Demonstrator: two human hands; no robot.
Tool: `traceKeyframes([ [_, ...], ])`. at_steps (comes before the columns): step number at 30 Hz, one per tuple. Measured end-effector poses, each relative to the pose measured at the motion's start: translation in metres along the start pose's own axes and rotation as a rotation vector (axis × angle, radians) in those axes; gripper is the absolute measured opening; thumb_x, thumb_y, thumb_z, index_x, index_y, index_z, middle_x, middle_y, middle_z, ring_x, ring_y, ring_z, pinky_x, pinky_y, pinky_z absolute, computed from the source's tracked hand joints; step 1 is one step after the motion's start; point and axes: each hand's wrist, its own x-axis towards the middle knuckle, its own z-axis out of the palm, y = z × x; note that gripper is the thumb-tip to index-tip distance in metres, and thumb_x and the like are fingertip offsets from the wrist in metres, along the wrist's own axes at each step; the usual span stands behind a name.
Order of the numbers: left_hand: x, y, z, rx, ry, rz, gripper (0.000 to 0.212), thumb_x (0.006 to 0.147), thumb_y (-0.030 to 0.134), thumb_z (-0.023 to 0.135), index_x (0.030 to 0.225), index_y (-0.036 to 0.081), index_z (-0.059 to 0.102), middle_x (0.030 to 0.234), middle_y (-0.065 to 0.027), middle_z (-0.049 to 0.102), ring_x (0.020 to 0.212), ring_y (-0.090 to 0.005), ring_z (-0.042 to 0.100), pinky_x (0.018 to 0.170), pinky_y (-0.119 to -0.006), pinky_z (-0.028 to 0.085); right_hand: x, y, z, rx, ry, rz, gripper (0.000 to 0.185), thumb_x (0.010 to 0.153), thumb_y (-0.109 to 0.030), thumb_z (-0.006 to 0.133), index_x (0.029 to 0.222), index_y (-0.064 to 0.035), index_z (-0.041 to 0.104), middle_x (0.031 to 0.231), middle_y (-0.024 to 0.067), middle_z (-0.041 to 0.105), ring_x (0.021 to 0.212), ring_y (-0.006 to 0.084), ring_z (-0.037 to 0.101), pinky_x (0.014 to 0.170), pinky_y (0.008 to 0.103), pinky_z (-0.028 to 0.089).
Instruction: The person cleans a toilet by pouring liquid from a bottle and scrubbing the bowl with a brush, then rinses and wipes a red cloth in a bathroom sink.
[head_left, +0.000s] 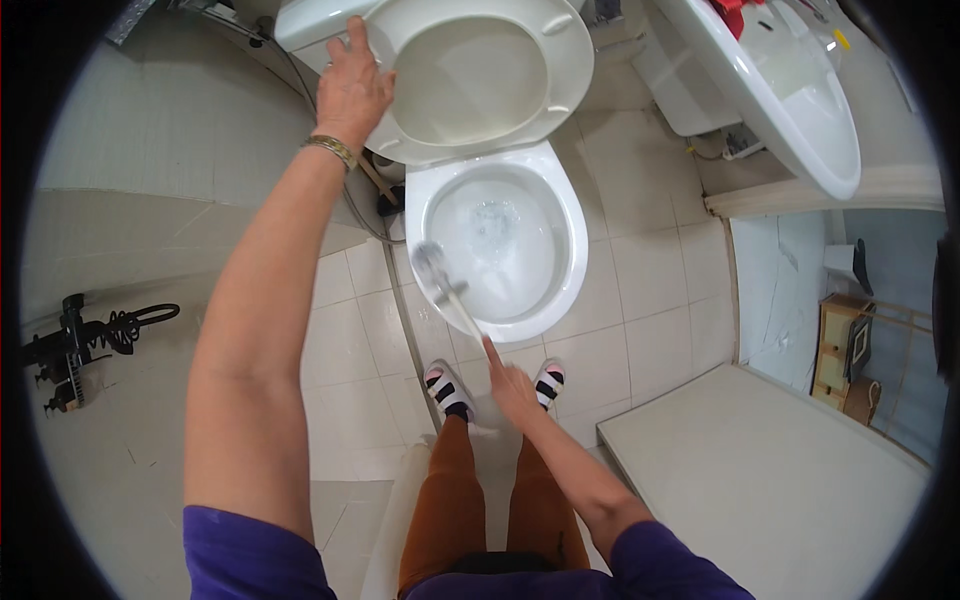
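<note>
My right hand (512, 386) grips the pale handle of a toilet brush (465, 309). The brush's bristle head lies over the left front rim of the white toilet bowl (568, 285); whether it touches the rim I cannot tell. Water is disturbed at the bottom of the bowl. The toilet seat (559, 67) stands raised against the lid behind it. My left hand (355, 86), with a bracelet or watch at the wrist, rests at the left edge of the raised seat, by the cistern (311, 26), its fingers apart.
A white washbasin (814, 127) with a red cloth (731, 15) is at the upper right. Left of the bowl, a wooden-handled tool (382, 187) and a shower hose (364, 221) stand near the wall. A door (757, 457) is at the lower right. My sandalled feet are on the tiles.
</note>
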Motion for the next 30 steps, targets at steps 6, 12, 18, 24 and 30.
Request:
traceKeyframes([
  [6, -0.006, -0.012, 0.005, 0.039, 0.001, 0.033, 0.080, 0.077, 0.023, 0.072, 0.133, 0.002, 0.019, 0.105, -0.0256, 0.047, 0.082, -0.0429, 0.062, 0.071, -0.042, 0.056, -0.033, -0.005, 0.010, -0.022, -0.048, 0.007, 0.071, 0.089, -0.004, 0.041, 0.149, -0.0230, 0.008, 0.072, 0.0256, 0.060, 0.067, 0.0406, 0.062, 0.061, 0.0505, 0.050],
  [12, -0.001, -0.005, 0.006, 0.057, 0.068, 0.108, 0.081, 0.076, 0.024, 0.074, 0.131, 0.002, 0.019, 0.105, -0.0274, 0.048, 0.083, -0.0440, 0.062, 0.071, -0.043, 0.056, 0.004, -0.023, 0.002, -0.019, 0.021, 0.008, 0.078, 0.083, -0.003, 0.049, 0.149, -0.0244, 0.012, 0.079, 0.0216, 0.060, 0.066, 0.0373, 0.063, 0.062, 0.0480, 0.052],
  [18, -0.008, -0.009, 0.005, 0.095, 0.039, 0.068, 0.079, 0.077, 0.025, 0.073, 0.130, 0.002, 0.019, 0.105, -0.0263, 0.049, 0.086, -0.0422, 0.062, 0.072, -0.043, 0.056, -0.106, 0.014, 0.021, -0.052, -0.181, 0.128, 0.077, 0.083, -0.005, 0.050, 0.149, -0.0225, 0.014, 0.079, 0.0250, 0.059, 0.065, 0.0397, 0.062, 0.056, 0.0482, 0.051],
  [24, -0.002, -0.002, 0.011, 0.040, 0.074, 0.121, 0.077, 0.077, 0.026, 0.072, 0.131, 0.004, 0.020, 0.107, -0.0258, 0.049, 0.088, -0.0435, 0.060, 0.073, -0.045, 0.055, -0.104, 0.033, 0.037, -0.070, 0.037, 0.096, 0.073, 0.088, -0.009, 0.048, 0.149, -0.0267, 0.011, 0.079, 0.0243, 0.060, 0.062, 0.0378, 0.063, 0.051, 0.0470, 0.051],
  [30, -0.001, -0.010, 0.013, 0.054, 0.092, 0.074, 0.078, 0.077, 0.027, 0.072, 0.132, 0.006, 0.020, 0.109, -0.0265, 0.049, 0.090, -0.0438, 0.060, 0.075, -0.047, 0.054, -0.159, 0.104, 0.005, -0.064, -0.083, 0.367, 0.064, 0.093, -0.015, 0.044, 0.148, -0.0255, 0.012, 0.084, 0.0263, 0.061, 0.063, 0.0434, 0.061, 0.055, 0.0531, 0.049],
])
